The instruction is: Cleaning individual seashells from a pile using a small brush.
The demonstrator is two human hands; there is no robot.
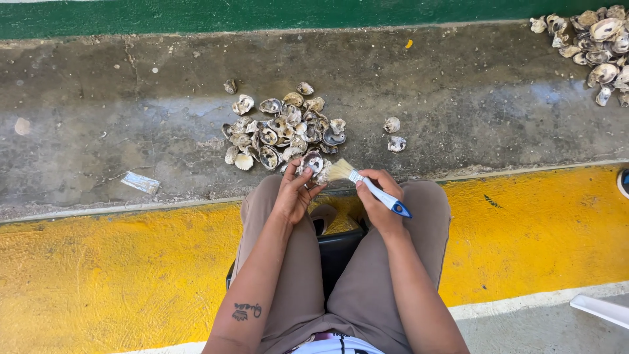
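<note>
The left hand (293,191) is closed around a single shell (313,162), holding it up above the knees. The right hand (375,200) grips a paintbrush (367,183) by its white and blue handle — the pale bristles touch the shell's right side. Just beyond the hands, on the grey concrete floor (98,118), lies a pile of shells (282,131). Two loose shells (394,134) lie to its right — another heap (596,42) is at the far right corner. Near the person runs a yellow painted strip (98,275).

Soft, even daylight; faint glare on the grey concrete floor (498,98) beyond the hands; sharp focus, slight edge distortion.
</note>
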